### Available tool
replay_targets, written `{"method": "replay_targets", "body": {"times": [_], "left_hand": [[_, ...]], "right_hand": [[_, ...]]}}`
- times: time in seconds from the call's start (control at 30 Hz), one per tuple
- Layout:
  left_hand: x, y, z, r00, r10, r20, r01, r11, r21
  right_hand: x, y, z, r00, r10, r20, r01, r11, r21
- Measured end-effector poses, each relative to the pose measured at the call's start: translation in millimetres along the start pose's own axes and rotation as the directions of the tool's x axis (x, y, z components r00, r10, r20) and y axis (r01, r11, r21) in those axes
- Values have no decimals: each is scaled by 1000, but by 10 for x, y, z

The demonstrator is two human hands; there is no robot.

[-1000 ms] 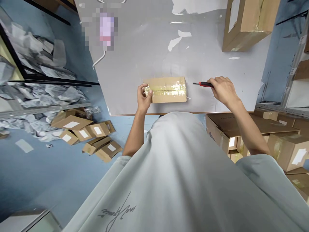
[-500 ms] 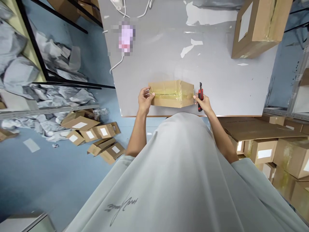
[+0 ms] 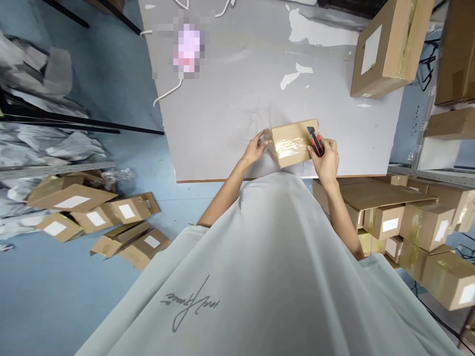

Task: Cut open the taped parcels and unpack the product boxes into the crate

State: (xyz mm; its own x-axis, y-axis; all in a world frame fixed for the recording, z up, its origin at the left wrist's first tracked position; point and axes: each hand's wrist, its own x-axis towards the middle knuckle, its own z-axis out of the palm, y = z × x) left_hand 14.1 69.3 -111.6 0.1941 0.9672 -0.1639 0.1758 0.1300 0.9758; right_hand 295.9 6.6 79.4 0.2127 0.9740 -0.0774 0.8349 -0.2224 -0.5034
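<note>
Left hand (image 3: 256, 148), one: I log it partly open, thumb and fingers parted, their tips at the left end of the small carton; I cannot tell whether they pinch it.

Right hand (image 3: 327, 155), one: closed around a utility knife (image 3: 316, 143), with the thumb near the carton's right end.

Utility knife, one: red and black, slanted, dark tip pointing up and away from the wearer, in front of the carton's right end in my view.

Small carton (image 3: 293, 141), one: brown, with glossy tape on the side towards the wearer; placed between the two hands, askew, over the near part of the table.

Table (image 3: 222, 109), one: grey top, brown front edge.

Large carton (image 3: 386, 54), one: far right of the tabletop, white label on its left side.

Blurred object (image 3: 190, 47), one: pink and lilac, far left; I cannot make out what it is. White cable (image 3: 168, 94) beside it.

Floor cartons (image 3: 146, 249), left: I count at least six, five white labels showing.

Stacked cartons (image 3: 426, 220), right: several overlapping, at least four labels showing.
</note>
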Motion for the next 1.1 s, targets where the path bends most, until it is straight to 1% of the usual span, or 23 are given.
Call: {"method": "replay_targets", "body": {"times": [0.07, 0.13, 0.2, 0.27, 0.33, 0.4, 0.47, 0.5, 0.57, 0.63, 0.7, 0.8, 0.87, 0.93, 1.1], "left_hand": [[67, 206, -170, 998, -16, -57, 16, 1000, -1], [139, 465, -342, 997, 32, -69, -34, 999, -38], [227, 720, -461, 994, 93, -53, -96, 993, -64], [330, 906, -510, 992, 124, -37, -126, 989, -77], [431, 992, -505, 990, 138, -17, -139, 986, -96], [512, 992, -479, 989, 147, 8, -145, 983, -117], [562, 954, -463, 989, 144, 35, -138, 981, -133], [576, 934, -463, 989, 139, 46, -131, 982, -140], [590, 912, -479, 990, 129, 63, -118, 982, -149], [595, 913, -507, 989, 127, 76, -114, 981, -154], [600, 925, -535, 988, 127, 88, -112, 981, -158], [612, 938, -564, 985, 137, 109, -118, 980, -159], [621, 933, -569, 981, 156, 118, -136, 978, -157], [628, 915, -563, 978, 170, 121, -150, 976, -160], [642, 850, -534, 977, 165, 135, -139, 974, -182]], "right_hand": [[-13, -105, 107, 1000, 13, -1, -13, 1000, -13], [2, -189, 184, 1000, 27, -13, -27, 999, -35], [33, -249, 192, 999, 27, -36, -28, 999, -36], [56, -300, 132, 998, 26, -54, -26, 1000, -9], [48, -364, 31, 997, 53, -52, -53, 999, -6], [2, -452, -64, 993, 111, -30, -112, 993, -47], [-77, -566, -114, 985, 169, 17, -167, 984, -64], [-123, -632, -116, 980, 190, 55, -188, 981, -38], [-217, -777, -78, 967, 205, 152, -218, 973, 71], [-300, -936, -6, 954, 182, 240, -227, 959, 173], [-358, -1092, 70, 949, 134, 286, -193, 963, 190], [-389, -1283, 151, 952, 44, 303, -77, 992, 96], [-382, -1365, 179, 952, 3, 306, -11, 1000, 24], [-366, -1415, 194, 951, -8, 308, 20, 999, -34], [-344, -1448, 223, 941, 28, 339, 30, 986, -165]]}}
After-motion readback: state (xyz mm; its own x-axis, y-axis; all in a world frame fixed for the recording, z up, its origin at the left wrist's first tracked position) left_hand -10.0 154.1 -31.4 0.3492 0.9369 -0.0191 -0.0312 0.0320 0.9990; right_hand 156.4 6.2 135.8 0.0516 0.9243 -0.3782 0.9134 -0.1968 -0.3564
